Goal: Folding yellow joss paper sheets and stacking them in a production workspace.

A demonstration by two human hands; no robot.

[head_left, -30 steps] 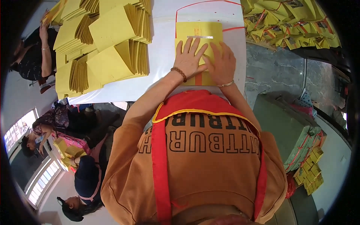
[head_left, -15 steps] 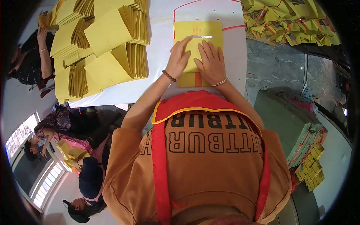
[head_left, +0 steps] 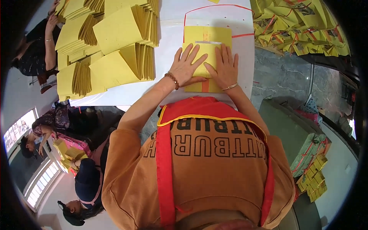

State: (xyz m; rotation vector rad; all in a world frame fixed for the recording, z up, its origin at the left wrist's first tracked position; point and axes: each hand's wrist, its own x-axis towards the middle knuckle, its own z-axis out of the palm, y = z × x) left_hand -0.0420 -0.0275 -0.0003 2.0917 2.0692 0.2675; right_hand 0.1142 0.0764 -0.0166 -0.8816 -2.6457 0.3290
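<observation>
A small stack of yellow paper sheets (head_left: pixel 209 33) lies on the white table in front of me. Its upper layer is a folded yellow sheet (head_left: pixel 207 50), with a pale silvery strip (head_left: pixel 207 42) along its far edge. My left hand (head_left: pixel 186 67) rests on the left part of that sheet, fingers spread. Flat on the right part lies my right hand (head_left: pixel 225 70), its fingers stretched out. Between my wrists a strip of orange-red print (head_left: pixel 205 85) shows on the near part of the paper. Neither hand grips anything.
Piles of folded yellow paper (head_left: pixel 117 32) cover the table's left side. A red line (head_left: pixel 218 5) runs on the white tabletop (head_left: pixel 170 57). More yellow bundles (head_left: pixel 303 30) stand at far right, near a green wrapped block (head_left: pixel 287 134). Several people are at left.
My left hand has gone from a bent-finger touch at the silvery strip to lying spread on the sheet. My right hand stays flat, shifted slightly right. The view has shifted a little.
</observation>
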